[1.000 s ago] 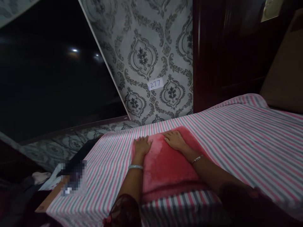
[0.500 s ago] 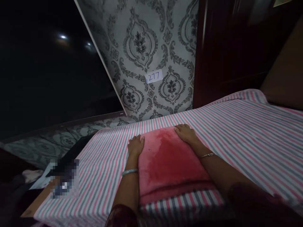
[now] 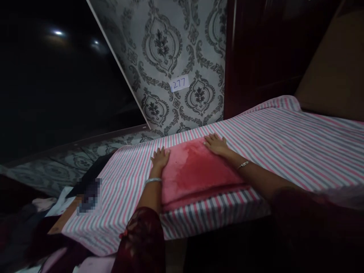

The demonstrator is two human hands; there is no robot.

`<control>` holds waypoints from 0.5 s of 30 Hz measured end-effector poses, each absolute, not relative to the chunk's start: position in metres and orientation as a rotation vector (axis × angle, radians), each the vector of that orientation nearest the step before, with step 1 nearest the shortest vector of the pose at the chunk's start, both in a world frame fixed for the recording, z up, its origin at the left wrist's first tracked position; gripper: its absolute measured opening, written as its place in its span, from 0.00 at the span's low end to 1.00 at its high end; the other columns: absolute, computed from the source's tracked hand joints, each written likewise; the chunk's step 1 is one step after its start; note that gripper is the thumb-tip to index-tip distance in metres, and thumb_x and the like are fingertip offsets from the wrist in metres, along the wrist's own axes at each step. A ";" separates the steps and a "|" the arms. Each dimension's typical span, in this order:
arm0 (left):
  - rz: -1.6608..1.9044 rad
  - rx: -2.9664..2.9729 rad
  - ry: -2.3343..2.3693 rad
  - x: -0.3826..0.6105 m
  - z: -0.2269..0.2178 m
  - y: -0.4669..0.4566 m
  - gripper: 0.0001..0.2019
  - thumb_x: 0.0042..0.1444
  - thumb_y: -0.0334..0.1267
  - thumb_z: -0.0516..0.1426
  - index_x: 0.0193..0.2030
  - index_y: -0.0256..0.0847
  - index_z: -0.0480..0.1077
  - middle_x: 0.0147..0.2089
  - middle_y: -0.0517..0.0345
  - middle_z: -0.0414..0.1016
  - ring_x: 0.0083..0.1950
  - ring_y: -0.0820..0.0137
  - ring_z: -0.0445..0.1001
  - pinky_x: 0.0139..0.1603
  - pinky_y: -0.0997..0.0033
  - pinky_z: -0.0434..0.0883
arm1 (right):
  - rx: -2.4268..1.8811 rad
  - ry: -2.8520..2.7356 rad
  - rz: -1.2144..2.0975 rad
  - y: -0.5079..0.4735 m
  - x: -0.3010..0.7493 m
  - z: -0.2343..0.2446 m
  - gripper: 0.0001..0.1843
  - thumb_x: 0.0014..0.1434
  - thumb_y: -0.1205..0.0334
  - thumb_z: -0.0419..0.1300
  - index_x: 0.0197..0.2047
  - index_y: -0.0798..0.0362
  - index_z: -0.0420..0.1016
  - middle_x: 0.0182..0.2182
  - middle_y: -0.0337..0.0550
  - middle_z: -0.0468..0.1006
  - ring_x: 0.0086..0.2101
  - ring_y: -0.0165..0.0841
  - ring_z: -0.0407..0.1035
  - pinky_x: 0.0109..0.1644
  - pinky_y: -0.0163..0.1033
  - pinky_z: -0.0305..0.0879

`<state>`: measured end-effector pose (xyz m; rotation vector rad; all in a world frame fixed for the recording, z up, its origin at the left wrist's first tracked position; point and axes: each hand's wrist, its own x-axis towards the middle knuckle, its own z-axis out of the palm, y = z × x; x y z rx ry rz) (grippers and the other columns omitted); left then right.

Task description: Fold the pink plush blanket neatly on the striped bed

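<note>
A folded red and pink plush cloth (image 3: 199, 170) lies flat on a striped tablecloth (image 3: 278, 148), its front fold close to the table's near edge. At the cloth's far left corner rests my left hand (image 3: 160, 157), palm down with the fingers spread. My right hand (image 3: 216, 145) lies on the far right corner, fingers stretched out flat. Neither hand grips anything. The palms and the undersides of the fingers are hidden.
Behind the table stands a patterned wall with a paper label (image 3: 179, 83) marked 277. A large black screen (image 3: 62, 83) is at the left. Dark red panelling (image 3: 256, 57) rises at the back right. Clothes (image 3: 28, 223) are heaped at the lower left.
The camera view has shifted, so the table's front edge and more of the clothes show. Both hands remain at the cloth's far corners, their fingers now more spread.
</note>
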<state>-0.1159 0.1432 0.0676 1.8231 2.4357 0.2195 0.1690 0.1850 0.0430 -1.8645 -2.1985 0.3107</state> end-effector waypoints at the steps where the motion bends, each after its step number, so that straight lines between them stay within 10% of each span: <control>1: 0.201 1.845 2.433 -0.113 0.072 0.136 0.34 0.68 0.56 0.40 0.75 0.43 0.54 0.78 0.45 0.47 0.78 0.48 0.45 0.72 0.39 0.51 | -1.833 -2.224 0.284 0.173 0.169 0.044 0.31 0.73 0.50 0.40 0.74 0.50 0.54 0.74 0.50 0.47 0.72 0.46 0.39 0.71 0.66 0.42; 15: 0.245 2.471 2.029 -0.034 0.006 0.019 0.31 0.68 0.52 0.46 0.75 0.45 0.53 0.78 0.47 0.47 0.79 0.53 0.44 0.76 0.38 0.42 | -1.388 -2.426 0.064 0.065 0.132 -0.003 0.29 0.71 0.54 0.43 0.73 0.45 0.60 0.73 0.47 0.53 0.71 0.48 0.43 0.71 0.65 0.39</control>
